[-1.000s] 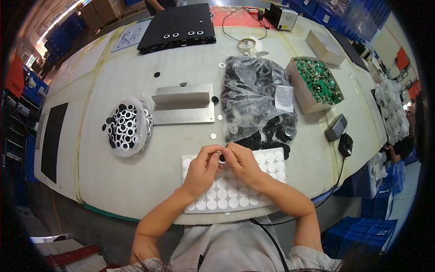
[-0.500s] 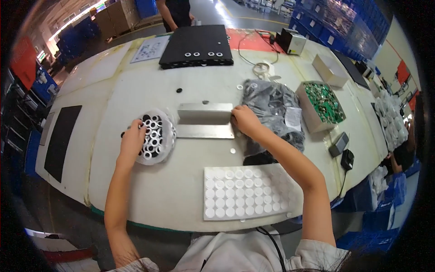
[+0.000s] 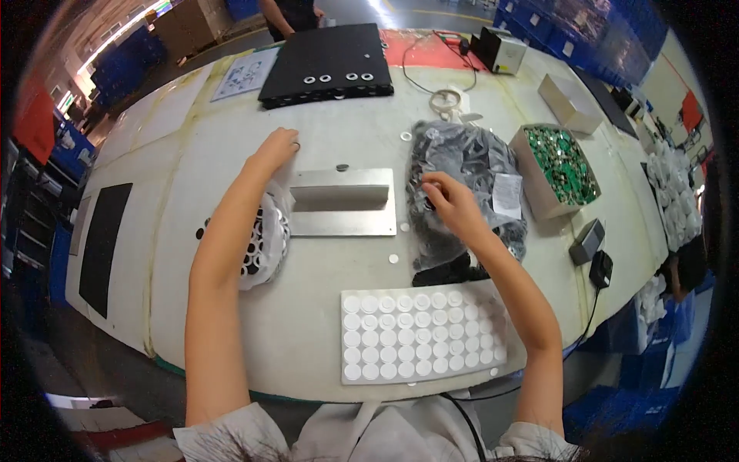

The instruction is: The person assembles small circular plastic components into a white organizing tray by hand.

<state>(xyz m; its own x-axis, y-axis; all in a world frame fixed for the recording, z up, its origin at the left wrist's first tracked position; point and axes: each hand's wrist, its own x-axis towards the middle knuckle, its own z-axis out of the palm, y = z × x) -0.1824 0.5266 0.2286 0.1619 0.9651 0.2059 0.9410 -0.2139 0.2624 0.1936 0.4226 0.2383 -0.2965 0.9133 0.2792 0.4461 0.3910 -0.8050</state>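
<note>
My left hand [image 3: 277, 150] is stretched past the tub, its fingertips closed on a small dark ring [image 3: 296, 145] at the table. Beneath that forearm sits a plastic-lined tub [image 3: 271, 250] of black and white rings, partly hidden. My right hand [image 3: 450, 202] is over the left part of a grey plastic bag [image 3: 462, 154] with dark contents. Its fingers are curled together; what they hold, if anything, cannot be made out. Between the hands lies a silver metal angle fixture [image 3: 342, 224], touched by neither. Closer to me is a white tray [image 3: 345, 331] with rows of round white discs.
A black foam block [image 3: 323, 58] with white rings stands at the back. To the right are a box of green circuit boards [image 3: 556, 162], a white box [image 3: 570, 104] and a black adapter [image 3: 602, 269]. Loose white discs [image 3: 393, 259] lie near the fixture. Another person [image 3: 289, 15] stands beyond the table.
My left hand has left the ring tub and moved forward to the loose dark ring. My right hand has left the fixture's right end and moved right, over the bag. The view has shifted slightly.
</note>
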